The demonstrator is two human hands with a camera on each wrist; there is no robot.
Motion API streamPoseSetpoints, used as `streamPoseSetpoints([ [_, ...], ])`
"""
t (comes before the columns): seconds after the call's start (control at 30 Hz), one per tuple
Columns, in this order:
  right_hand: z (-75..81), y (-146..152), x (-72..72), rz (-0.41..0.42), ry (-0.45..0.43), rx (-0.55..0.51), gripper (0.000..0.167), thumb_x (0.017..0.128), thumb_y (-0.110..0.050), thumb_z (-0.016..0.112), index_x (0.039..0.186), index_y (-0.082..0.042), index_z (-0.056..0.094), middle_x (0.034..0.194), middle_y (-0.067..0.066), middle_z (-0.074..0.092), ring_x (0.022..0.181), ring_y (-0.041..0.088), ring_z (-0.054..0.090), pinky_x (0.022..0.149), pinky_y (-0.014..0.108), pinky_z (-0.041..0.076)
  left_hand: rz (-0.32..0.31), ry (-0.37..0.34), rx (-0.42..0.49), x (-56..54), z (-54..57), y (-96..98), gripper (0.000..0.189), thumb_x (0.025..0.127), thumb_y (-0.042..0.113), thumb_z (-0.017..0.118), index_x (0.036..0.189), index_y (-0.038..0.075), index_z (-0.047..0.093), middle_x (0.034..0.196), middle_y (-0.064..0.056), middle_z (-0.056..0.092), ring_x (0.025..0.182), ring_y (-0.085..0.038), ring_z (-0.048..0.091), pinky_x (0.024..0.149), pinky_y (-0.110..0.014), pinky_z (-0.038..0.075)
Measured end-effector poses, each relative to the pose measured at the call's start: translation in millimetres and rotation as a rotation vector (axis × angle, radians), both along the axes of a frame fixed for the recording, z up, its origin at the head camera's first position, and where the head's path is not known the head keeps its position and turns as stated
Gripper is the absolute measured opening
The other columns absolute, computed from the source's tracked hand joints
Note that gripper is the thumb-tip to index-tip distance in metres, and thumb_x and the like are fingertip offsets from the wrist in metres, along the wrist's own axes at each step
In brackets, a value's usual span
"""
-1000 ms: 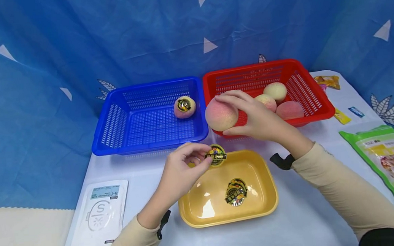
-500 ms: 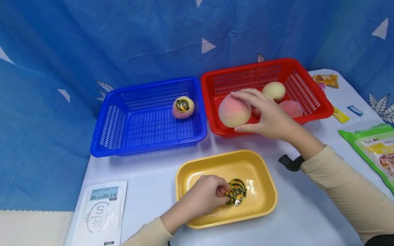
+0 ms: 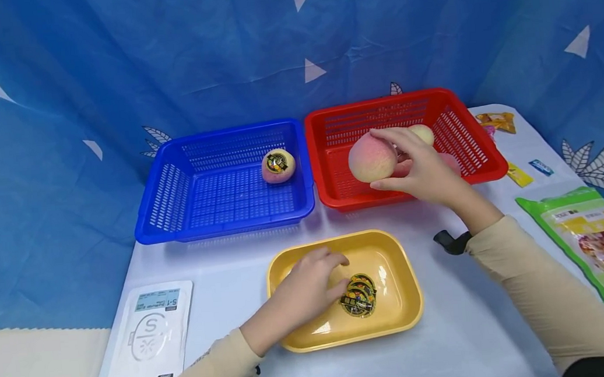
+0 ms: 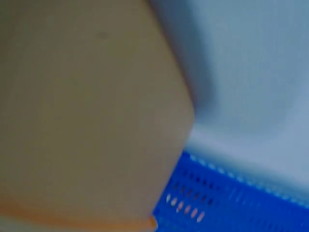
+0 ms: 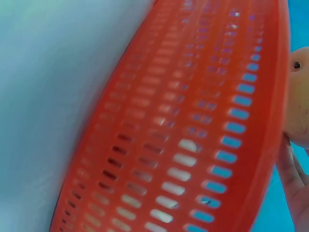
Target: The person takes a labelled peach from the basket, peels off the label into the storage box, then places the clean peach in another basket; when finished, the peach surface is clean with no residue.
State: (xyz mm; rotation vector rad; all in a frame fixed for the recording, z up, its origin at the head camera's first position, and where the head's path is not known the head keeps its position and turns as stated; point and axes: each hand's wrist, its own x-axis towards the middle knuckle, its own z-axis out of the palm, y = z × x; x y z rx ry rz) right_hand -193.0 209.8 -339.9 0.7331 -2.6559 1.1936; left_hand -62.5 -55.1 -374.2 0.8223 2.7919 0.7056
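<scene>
My right hand [image 3: 424,165] grips a pink and cream peach [image 3: 372,158] between thumb and fingers, over the red basket [image 3: 345,202]. In the right wrist view, the same peach [image 5: 299,104] shows at the right edge, past the basket wall. My left hand [image 3: 314,284] hangs over the yellow tray [image 3: 416,315], thumb and fingers apart and holding nothing. Just right of its fingertips, several round black and gold stickers [image 3: 359,296] lie overlapping on the tray bottom. A peach with such a sticker [image 3: 278,167] sits in the blue basket [image 3: 149,225].
More peaches [image 3: 422,134] lie in the red basket, partly behind my right hand. A white packet [image 3: 152,339] lies at the left. A green-edged food bag [image 3: 595,238] and small wrapped snacks [image 3: 519,174] are on the right. A blue curtain [image 3: 219,60] hangs behind the baskets.
My left hand lowered a sticker onto the others in the tray, let go and drew back slightly. My right hand carried the peach rightward, over the red basket.
</scene>
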Motion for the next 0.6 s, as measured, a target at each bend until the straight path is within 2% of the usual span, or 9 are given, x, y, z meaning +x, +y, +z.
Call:
streamPoseSetpoints([
  [0.07, -0.9, 2, -6.4, -0.012, -0.027, -0.008, 0.086, 0.076, -0.02, 0.087, 0.15, -0.029, 0.042, 0.148, 0.002, 0.045, 0.124, 0.022, 0.05, 0.09, 0.028, 0.057, 0.056, 0.089, 0.054, -8.0, 9.0, -1.5, 0.033, 0.092, 0.025, 0.069, 0.121, 0.011, 0.067, 0.113, -0.005, 0.066, 0.108, -0.022, 0.061, 0.099, -0.039, 0.052],
  [0.17, -3.4, 4, -19.8, -0.029, -0.067, 0.003, 0.086, 0.078, -0.02, 0.085, 0.151, -0.027, 0.041, 0.148, 0.006, 0.045, 0.12, 0.027, 0.053, 0.091, 0.047, 0.058, 0.144, 0.241, 0.137, -25.7, 18.4, -3.8, 0.038, 0.09, 0.024, 0.07, 0.126, 0.011, 0.065, 0.119, -0.006, 0.063, 0.111, -0.025, 0.057, 0.101, -0.042, 0.049],
  [0.2, -4.5, 4, -25.2, -0.03, -0.08, 0.01, 0.086, 0.078, -0.02, 0.085, 0.151, -0.026, 0.04, 0.149, 0.007, 0.044, 0.121, 0.028, 0.053, 0.091, 0.051, 0.057, 0.175, 0.288, 0.153, -32.4, 20.4, -4.5, 0.039, 0.09, 0.024, 0.07, 0.126, 0.01, 0.064, 0.12, -0.007, 0.063, 0.113, -0.027, 0.056, 0.101, -0.043, 0.049],
  [0.27, -7.6, 3, -36.5, -0.03, -0.109, 0.027, 0.086, 0.079, -0.021, 0.085, 0.152, -0.026, 0.039, 0.15, 0.009, 0.043, 0.124, 0.029, 0.05, 0.093, 0.054, 0.056, 0.232, 0.333, 0.174, -45.8, 22.4, -5.5, 0.042, 0.09, 0.026, 0.071, 0.128, 0.009, 0.063, 0.125, -0.009, 0.061, 0.116, -0.028, 0.055, 0.1, -0.043, 0.05],
  [0.33, -10.8, 1, -47.6, -0.024, -0.137, 0.049, 0.086, 0.079, -0.022, 0.084, 0.152, -0.026, 0.038, 0.151, 0.009, 0.042, 0.127, 0.03, 0.048, 0.096, 0.055, 0.054, 0.279, 0.337, 0.17, -57.9, 22.0, -5.9, 0.046, 0.09, 0.028, 0.07, 0.131, 0.007, 0.062, 0.131, -0.011, 0.059, 0.124, -0.03, 0.053, 0.106, -0.044, 0.047],
  [0.4, -13.6, -2, -57.2, -0.011, -0.158, 0.073, 0.087, 0.079, -0.022, 0.084, 0.153, -0.024, 0.037, 0.153, 0.009, 0.04, 0.133, 0.03, 0.044, 0.102, 0.055, 0.05, 0.31, 0.294, 0.149, -67.2, 20.4, -5.2, 0.049, 0.093, 0.031, 0.068, 0.135, 0.007, 0.059, 0.138, -0.012, 0.056, 0.132, -0.031, 0.05, 0.111, -0.046, 0.043],
  [0.53, -18.3, -13, -72.0, 0.003, -0.18, 0.149, 0.088, 0.081, -0.021, 0.083, 0.154, -0.021, 0.035, 0.155, 0.008, 0.039, 0.14, 0.03, 0.038, 0.115, 0.055, 0.037, 0.332, 0.202, 0.11, -79.6, 14.9, -1.1, 0.056, 0.095, 0.037, 0.064, 0.141, 0.008, 0.054, 0.148, -0.013, 0.049, 0.14, -0.031, 0.043, 0.116, -0.047, 0.038],
  [0.6, -20.3, -18, -78.2, -0.007, -0.196, 0.193, 0.088, 0.082, -0.021, 0.082, 0.155, -0.021, 0.033, 0.156, 0.008, 0.038, 0.143, 0.03, 0.035, 0.118, 0.056, 0.032, 0.334, 0.181, 0.096, -83.4, 12.0, 1.3, 0.058, 0.095, 0.04, 0.064, 0.143, 0.007, 0.053, 0.15, -0.013, 0.047, 0.142, -0.031, 0.042, 0.117, -0.047, 0.038],
])
